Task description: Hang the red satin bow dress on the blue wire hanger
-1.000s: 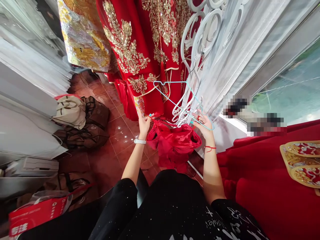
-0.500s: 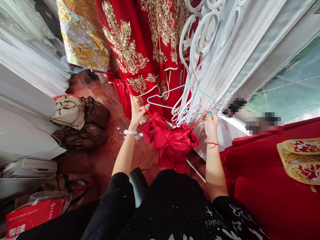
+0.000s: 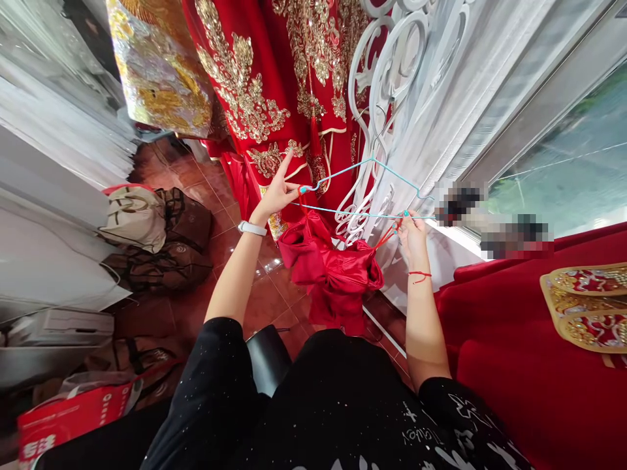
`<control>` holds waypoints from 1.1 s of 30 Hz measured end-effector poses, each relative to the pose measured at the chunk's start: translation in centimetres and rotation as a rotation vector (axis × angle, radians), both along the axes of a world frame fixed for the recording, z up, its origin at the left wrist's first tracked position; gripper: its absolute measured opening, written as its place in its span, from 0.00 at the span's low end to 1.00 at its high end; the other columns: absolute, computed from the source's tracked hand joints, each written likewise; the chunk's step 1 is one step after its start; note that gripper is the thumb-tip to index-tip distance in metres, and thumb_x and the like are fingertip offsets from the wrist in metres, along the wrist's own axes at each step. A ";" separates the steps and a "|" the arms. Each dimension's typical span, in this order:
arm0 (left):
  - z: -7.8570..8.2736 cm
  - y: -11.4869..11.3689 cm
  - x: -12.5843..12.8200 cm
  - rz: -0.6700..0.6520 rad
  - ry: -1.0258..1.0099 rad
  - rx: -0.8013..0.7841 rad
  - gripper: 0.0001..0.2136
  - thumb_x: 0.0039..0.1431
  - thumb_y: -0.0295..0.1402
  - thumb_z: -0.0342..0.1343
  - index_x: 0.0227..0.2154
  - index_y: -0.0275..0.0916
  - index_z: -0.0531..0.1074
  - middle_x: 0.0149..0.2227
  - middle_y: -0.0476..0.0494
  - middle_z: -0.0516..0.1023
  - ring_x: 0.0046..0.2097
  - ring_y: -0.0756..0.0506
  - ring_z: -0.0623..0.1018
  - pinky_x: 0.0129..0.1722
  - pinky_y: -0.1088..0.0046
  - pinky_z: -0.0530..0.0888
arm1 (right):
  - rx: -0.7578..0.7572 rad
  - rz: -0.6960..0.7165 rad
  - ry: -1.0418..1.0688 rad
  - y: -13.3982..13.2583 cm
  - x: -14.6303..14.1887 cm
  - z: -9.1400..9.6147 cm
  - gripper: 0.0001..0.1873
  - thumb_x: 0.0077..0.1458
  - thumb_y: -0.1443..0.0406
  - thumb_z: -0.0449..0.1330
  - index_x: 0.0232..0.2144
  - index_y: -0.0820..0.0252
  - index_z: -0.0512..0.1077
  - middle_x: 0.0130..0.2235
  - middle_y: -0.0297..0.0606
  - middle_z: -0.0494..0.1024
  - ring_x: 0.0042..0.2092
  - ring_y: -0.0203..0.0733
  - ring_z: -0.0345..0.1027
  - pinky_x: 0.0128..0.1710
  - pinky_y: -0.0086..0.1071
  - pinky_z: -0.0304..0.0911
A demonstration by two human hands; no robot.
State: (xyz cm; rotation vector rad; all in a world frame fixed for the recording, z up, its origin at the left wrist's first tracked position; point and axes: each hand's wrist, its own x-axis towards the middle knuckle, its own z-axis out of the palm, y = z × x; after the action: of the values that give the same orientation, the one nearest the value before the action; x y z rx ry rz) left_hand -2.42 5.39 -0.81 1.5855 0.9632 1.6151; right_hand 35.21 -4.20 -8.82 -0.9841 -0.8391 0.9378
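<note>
My left hand [image 3: 280, 194] is half open, 1 finger outstretched, gripping the left strap [image 3: 302, 198] at the thumb; my right hand [image 3: 411, 234] pinches the right strap [image 3: 386, 237] by the hanger [image 3: 345, 213], probably to spread the garment [image 3: 333, 264]. It hangs between my forearms, long axis downward; the hanger lies crosswise, hook away from me.

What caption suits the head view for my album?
Left hand and right hand holding a red garment by its straps at a blue hanger, gold-embroidered red clothing behind.
</note>
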 end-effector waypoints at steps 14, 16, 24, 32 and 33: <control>3.6 -1.6 1.9 -0.412 0.541 -0.023 0.10 0.63 0.36 0.62 0.44 0.36 0.75 0.34 0.47 0.81 0.38 0.45 0.86 0.51 0.63 0.81 | -0.075 0.037 0.006 -0.2 -0.4 0.7 0.24 0.45 0.47 0.74 0.33 0.51 0.68 0.36 0.34 0.82 0.29 0.35 0.69 0.27 0.30 0.68; 3.9 -1.8 2.4 -0.396 0.579 -0.010 0.07 0.63 0.34 0.61 0.41 0.36 0.75 0.32 0.50 0.79 0.37 0.47 0.83 0.51 0.63 0.80 | -0.084 0.046 0.008 -0.2 -0.6 0.7 0.24 0.45 0.47 0.74 0.34 0.51 0.68 0.36 0.34 0.82 0.28 0.35 0.69 0.26 0.31 0.68; 2.3 -1.6 3.1 -0.308 0.631 0.045 0.08 0.66 0.35 0.58 0.31 0.38 0.74 0.32 0.48 0.76 0.38 0.45 0.76 0.55 0.62 0.75 | -0.105 0.020 -0.097 -0.8 0.3 2.0 0.26 0.48 0.44 0.73 0.36 0.50 0.67 0.27 0.30 0.76 0.28 0.38 0.73 0.26 0.30 0.69; 1.2 -0.5 3.3 -0.366 0.574 0.032 0.12 0.66 0.42 0.59 0.31 0.39 0.75 0.30 0.47 0.74 0.38 0.42 0.77 0.51 0.61 0.76 | -0.066 -0.161 -0.120 -3.4 3.3 3.6 0.28 0.47 0.56 0.72 0.48 0.50 0.67 0.31 0.32 0.80 0.33 0.44 0.81 0.30 0.34 0.76; 1.2 -0.4 3.3 -0.366 0.585 0.050 0.13 0.66 0.44 0.58 0.31 0.39 0.75 0.30 0.47 0.74 0.38 0.42 0.77 0.51 0.61 0.76 | -0.058 -0.173 -0.116 -3.9 3.8 3.7 0.30 0.47 0.58 0.72 0.50 0.50 0.66 0.33 0.33 0.82 0.35 0.45 0.82 0.32 0.35 0.77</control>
State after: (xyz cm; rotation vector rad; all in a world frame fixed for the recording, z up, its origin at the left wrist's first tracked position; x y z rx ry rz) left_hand 0.88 4.94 0.39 2.1798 0.8447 0.9453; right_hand 39.05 -8.09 -5.15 -1.1512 -0.8131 0.7662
